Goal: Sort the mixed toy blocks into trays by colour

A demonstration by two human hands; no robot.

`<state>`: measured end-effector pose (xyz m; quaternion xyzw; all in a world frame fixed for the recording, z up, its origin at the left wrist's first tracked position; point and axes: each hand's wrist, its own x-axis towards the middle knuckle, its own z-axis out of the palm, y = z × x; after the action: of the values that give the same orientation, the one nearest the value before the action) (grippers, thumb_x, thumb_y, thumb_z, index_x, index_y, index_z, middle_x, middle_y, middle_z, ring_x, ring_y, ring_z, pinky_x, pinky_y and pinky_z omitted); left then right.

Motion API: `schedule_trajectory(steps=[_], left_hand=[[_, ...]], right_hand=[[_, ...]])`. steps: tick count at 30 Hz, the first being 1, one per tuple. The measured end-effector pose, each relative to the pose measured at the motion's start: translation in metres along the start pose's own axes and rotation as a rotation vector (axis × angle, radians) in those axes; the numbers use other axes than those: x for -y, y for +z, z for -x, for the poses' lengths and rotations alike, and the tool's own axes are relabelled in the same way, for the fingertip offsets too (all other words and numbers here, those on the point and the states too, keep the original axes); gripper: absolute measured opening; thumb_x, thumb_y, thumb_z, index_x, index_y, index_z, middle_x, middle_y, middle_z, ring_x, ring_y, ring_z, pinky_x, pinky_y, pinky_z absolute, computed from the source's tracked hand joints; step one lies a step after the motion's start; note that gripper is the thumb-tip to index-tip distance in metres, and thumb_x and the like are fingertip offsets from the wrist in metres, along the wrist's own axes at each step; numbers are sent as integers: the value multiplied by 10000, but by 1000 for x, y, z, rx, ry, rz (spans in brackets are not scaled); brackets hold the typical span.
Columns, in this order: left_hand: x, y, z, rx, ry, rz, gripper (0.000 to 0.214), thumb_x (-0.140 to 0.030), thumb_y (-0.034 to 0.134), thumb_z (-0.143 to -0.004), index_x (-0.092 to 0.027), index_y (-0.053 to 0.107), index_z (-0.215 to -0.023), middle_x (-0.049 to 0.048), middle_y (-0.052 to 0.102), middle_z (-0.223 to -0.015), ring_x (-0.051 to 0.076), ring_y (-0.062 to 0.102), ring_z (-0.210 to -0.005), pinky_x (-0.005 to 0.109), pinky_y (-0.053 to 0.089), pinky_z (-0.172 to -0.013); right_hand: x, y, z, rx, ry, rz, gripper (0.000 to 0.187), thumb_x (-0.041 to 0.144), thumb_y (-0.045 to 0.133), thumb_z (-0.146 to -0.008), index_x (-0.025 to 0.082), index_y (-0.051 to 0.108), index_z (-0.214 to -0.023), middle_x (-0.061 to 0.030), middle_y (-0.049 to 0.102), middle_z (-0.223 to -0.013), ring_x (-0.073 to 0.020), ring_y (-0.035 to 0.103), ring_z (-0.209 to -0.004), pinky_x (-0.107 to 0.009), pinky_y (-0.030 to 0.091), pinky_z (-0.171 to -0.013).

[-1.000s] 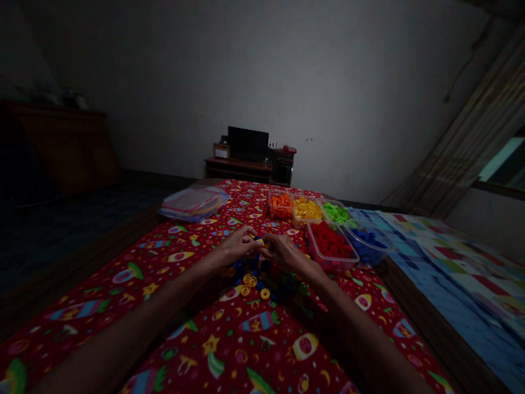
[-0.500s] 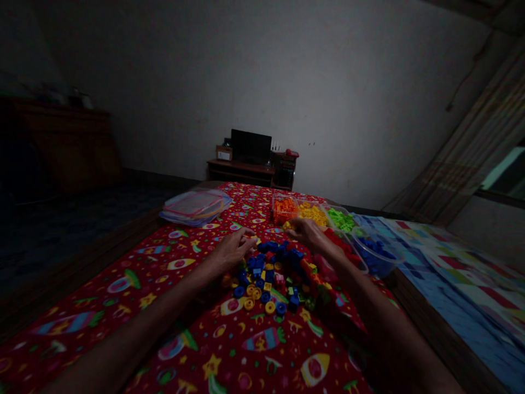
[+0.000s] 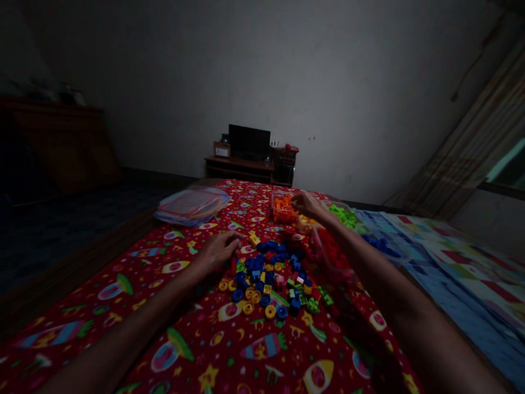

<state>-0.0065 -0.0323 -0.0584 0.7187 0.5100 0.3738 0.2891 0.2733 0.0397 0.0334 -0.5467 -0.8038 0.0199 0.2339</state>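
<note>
A loose pile of plastic building blocks (image 3: 268,273) in blue, yellow, green, red and pink lies on the red patterned cloth (image 3: 221,350). To its left rests my left hand (image 3: 217,251), its fingers slightly bent and apart, with nothing seen in it. A yellow block (image 3: 254,239) lies just beyond those fingertips. My right hand (image 3: 309,205) is over the tub of yellow blocks (image 3: 305,223), beside the tub of orange blocks (image 3: 284,210). Its fingers curl together and point down; whatever they hold is hidden.
Tubs of green blocks (image 3: 343,216), red blocks (image 3: 332,251) and blue blocks (image 3: 381,246) stand on the right, partly behind my right forearm. Stacked clear lids (image 3: 191,207) lie at the far left of the cloth. Beyond are a desk and a monitor (image 3: 249,142).
My right hand has moved up and to the right, from in front of the tubs to above the yellow blocks. My left hand has drawn back leftward, away from the yellow block.
</note>
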Motion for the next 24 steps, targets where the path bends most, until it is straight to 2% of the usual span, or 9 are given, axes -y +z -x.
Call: schedule_trajectory(steps=[2, 5, 7, 11, 14, 17, 21, 24], left_hand=[[3, -1, -1, -11, -8, 9, 323, -409, 504, -691, -182, 660, -861, 26, 673, -684, 209, 617, -653, 262, 443, -542], [4, -2, 0, -36, -9, -1, 298, -409, 515, -683, -194, 669, -822, 24, 674, -672, 221, 616, -680, 275, 451, -579], [3, -3, 2, -53, 11, -70, 279, -399, 519, -679, -204, 679, -800, 29, 684, -691, 230, 616, -703, 291, 456, -632], [8, 0, 5, -36, 72, -204, 241, -360, 505, -692, -227, 690, -770, 41, 713, -798, 251, 626, -810, 320, 451, -776], [19, 3, 4, -34, 87, -212, 233, -333, 499, -696, -236, 694, -777, 44, 717, -842, 256, 624, -858, 328, 444, -827], [26, 5, 2, -29, 114, -219, 249, -328, 485, -715, -232, 697, -801, 49, 713, -876, 252, 622, -880, 326, 442, -838], [25, 4, 3, -14, 141, -212, 265, -331, 462, -737, -213, 696, -781, 66, 705, -866, 257, 627, -852, 342, 447, -818], [24, 3, 3, -13, 130, -194, 250, -312, 463, -732, -211, 688, -774, 61, 705, -846, 250, 629, -825, 338, 453, -802]], right_hand=[[24, 24, 6, 128, -164, 59, 195, 123, 490, -812, 75, 677, -781, -60, 626, -673, -97, 518, -582, -200, 353, -561], [55, 61, 13, 186, -358, 129, 187, 182, 534, -829, 99, 662, -936, -80, 653, -830, -118, 554, -691, -211, 389, -625], [71, 80, 15, 247, -415, 203, 219, 226, 563, -831, 108, 637, -1000, -98, 649, -902, -137, 569, -755, -225, 411, -659], [87, 101, 21, 343, -508, 300, 176, 247, 532, -870, 103, 631, -893, -98, 630, -840, -144, 564, -755, -237, 428, -681], [87, 101, 28, 307, -532, 288, 178, 264, 522, -881, 112, 614, -869, -82, 614, -816, -136, 533, -723, -237, 417, -670], [84, 91, 35, 223, -510, 184, 131, 199, 509, -876, 119, 612, -873, -36, 586, -739, -98, 468, -625, -212, 361, -602], [73, 65, 43, 164, -462, 53, 165, 108, 466, -847, 114, 630, -842, 5, 550, -644, -66, 382, -543, -203, 274, -541], [51, 39, 42, 135, -366, 30, 176, 132, 483, -836, 114, 653, -878, -8, 585, -662, -66, 405, -547, -199, 281, -551]])
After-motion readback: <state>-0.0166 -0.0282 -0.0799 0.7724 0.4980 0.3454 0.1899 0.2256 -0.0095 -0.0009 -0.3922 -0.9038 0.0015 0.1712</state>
